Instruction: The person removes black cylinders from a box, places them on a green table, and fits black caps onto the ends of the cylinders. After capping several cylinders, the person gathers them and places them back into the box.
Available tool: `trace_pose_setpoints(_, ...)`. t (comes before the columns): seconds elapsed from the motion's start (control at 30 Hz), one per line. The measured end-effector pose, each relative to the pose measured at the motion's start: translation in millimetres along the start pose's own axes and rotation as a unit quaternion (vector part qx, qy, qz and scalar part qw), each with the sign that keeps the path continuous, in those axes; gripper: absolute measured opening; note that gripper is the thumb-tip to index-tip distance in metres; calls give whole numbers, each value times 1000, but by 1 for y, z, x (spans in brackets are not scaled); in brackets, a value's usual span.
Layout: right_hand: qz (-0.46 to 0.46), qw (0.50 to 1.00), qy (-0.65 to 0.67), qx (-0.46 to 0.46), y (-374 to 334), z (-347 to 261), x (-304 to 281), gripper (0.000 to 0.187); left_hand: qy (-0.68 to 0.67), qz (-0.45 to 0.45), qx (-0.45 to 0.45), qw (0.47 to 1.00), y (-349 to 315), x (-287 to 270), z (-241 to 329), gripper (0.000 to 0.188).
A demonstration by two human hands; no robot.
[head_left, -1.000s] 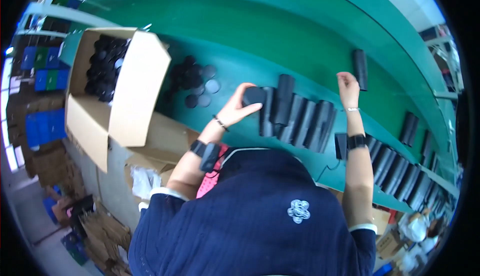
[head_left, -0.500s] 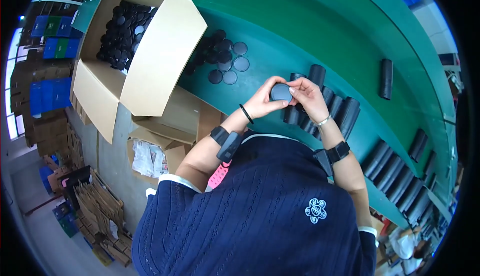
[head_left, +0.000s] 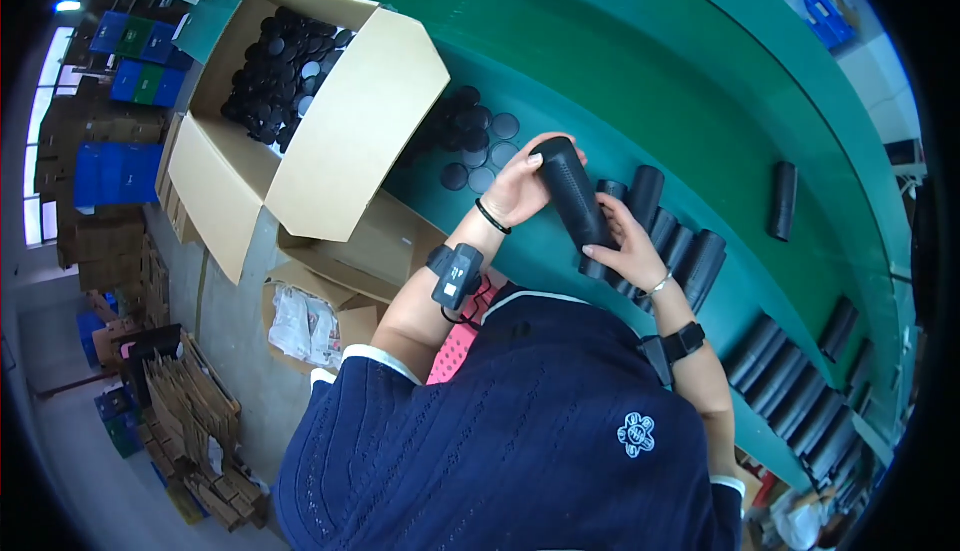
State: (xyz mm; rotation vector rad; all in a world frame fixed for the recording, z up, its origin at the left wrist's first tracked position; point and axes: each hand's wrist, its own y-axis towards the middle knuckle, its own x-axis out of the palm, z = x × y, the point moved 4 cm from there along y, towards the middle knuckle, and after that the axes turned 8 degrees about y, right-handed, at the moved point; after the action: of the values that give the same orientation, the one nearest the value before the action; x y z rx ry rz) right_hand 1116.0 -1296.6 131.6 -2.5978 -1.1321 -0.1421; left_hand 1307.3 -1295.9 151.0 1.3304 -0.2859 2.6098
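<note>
A black cylinder [head_left: 572, 191] with a finely ribbed side slants between my hands over the green table. My left hand [head_left: 518, 187] is closed round its upper end, with the thumb on the near side. At the lower end, my right hand [head_left: 633, 247] grips it between the thumb and the fingers. Similar black cylinders [head_left: 677, 248] lie side by side just past my right hand. Round black discs [head_left: 503, 126] are spread on the table beyond my left hand.
An open cardboard box [head_left: 365, 106] full of black discs [head_left: 285, 76] stands at the far left, its flaps out. Below it sits a smaller box with clear plastic bags [head_left: 300, 323]. More cylinders [head_left: 785, 376] lie at the right; a lone one [head_left: 783, 201] lies farther back.
Earlier both hands met round a flat, dark disc face turned up. Now the cylinder's long side shows, and my right hand has moved down to its lower end. The view has shifted slightly.
</note>
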Motion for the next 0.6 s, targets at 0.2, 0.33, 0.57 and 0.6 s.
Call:
trace_pose_setpoints(0.2,104,974,-162,-120,-2,-27,-8,60,213,67,50,973,1,-5,1,58)
trace_pose_setpoints(0.33,104,991,-48,-65,16,-30,-16,30,301,44,5,953,-8,-1,2,62)
trace_pose_setpoints(0.57,62,993,95,26,51,-1,3,36,321,47,-51,944,-26,-15,-25,61)
trace_pose_setpoints(0.6,72,990,115,43,51,3,3,36,323,62,-53,943,-28,-16,-26,58)
